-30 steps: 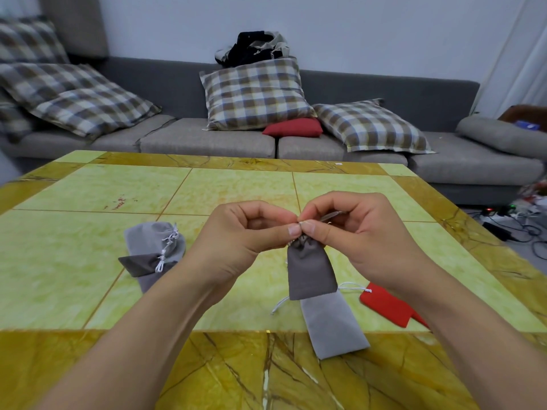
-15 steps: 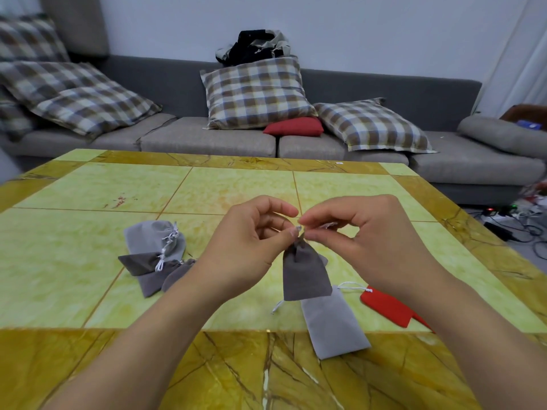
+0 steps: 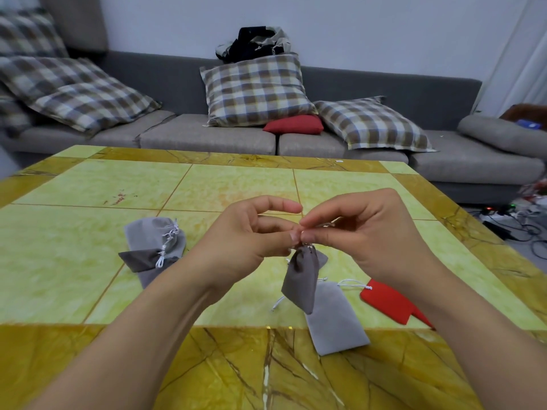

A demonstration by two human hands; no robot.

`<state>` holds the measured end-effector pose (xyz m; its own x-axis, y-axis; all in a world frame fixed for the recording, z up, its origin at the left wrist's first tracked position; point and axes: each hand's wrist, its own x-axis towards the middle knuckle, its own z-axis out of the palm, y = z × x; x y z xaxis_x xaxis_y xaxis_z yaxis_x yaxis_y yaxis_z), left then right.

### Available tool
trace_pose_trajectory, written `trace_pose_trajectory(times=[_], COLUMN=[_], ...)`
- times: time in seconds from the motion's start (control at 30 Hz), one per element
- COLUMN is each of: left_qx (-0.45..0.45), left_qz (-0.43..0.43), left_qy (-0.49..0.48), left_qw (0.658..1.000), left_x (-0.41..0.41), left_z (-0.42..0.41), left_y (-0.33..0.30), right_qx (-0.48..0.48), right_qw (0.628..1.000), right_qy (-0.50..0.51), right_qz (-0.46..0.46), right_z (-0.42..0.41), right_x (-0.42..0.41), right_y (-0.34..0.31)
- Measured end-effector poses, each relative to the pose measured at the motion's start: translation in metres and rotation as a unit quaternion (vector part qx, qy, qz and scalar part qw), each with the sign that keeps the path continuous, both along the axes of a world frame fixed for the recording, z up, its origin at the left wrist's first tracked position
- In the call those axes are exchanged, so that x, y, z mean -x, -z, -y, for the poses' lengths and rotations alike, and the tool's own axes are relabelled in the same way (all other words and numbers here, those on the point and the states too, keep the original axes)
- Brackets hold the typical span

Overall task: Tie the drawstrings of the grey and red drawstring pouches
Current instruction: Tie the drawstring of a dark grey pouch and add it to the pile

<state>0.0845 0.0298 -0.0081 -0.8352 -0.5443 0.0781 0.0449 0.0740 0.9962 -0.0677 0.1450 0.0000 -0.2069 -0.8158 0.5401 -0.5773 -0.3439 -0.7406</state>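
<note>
**Q.** Which step of the task is shown, and where are the pouches?

**A.** Knotting of one grey pouch. The dark grey pouch point(image 3: 302, 278) hangs in the air above the table point(image 3: 88, 261), its gathered mouth at the point where the two hands meet. The left hand point(image 3: 248, 238) and right hand point(image 3: 352, 235) face each other. The left thumb and a finger pinch at the pouch mouth, with the index finger arched above them. The right fingers point(image 3: 309, 236) pinch the drawstring point(image 3: 325, 224), a short length of which shows between them. Both hands are thus clamped on the cord, though whether a loop has formed is too small to tell.

**Q.** What of the other pouches?

**A.** A light grey pouch point(image 3: 334, 321) lies flat on the table directly below the hanging one, its white cords loose. A red pouch point(image 3: 390, 303) lies just beside it to the right, partly hidden by the right forearm, its cord also loose. At the left, well apart from these, a heap of grey pouches point(image 3: 151, 250) rests with mouths gathered and cords apparently knotted.

**Q.** How far along is the task, by this evidence?

**A.** Judged part done: the left heap appears finished, one pouch is in hand, and at least two remain.

**Q.** What does the next move call for?

**A.** Probably drawing the cord ends apart to seat the knot against the gathered mouth, with the pinch held firm so that the thin cord does not slip. The pouch would then go to the left heap.
</note>
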Motion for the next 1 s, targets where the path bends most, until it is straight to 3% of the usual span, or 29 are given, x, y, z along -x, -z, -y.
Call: trace_pose_trajectory(times=[0.17,0.57,0.8,1.0], left_qx=[-0.002,0.048,0.022,0.012], left_qz=[0.006,0.050,0.045,0.007], left_qy=[0.011,0.012,0.036,0.033], left_qw=[1.000,0.998,0.998,0.999], left_x=[-0.003,0.001,0.001,0.000], left_z=[0.000,-0.011,-0.010,-0.008], left_y=[-0.003,-0.001,-0.001,-0.001], right_qx=[0.006,-0.075,-0.082,-0.029], right_qw=[1.000,0.997,0.995,0.994], right_qy=[0.003,-0.027,-0.033,0.006], right_qz=[0.031,-0.006,0.053,0.110], right_z=[0.001,-0.003,0.001,0.003], right_x=[0.003,0.005,0.006,0.011], right_y=[0.000,-0.003,0.001,0.004])
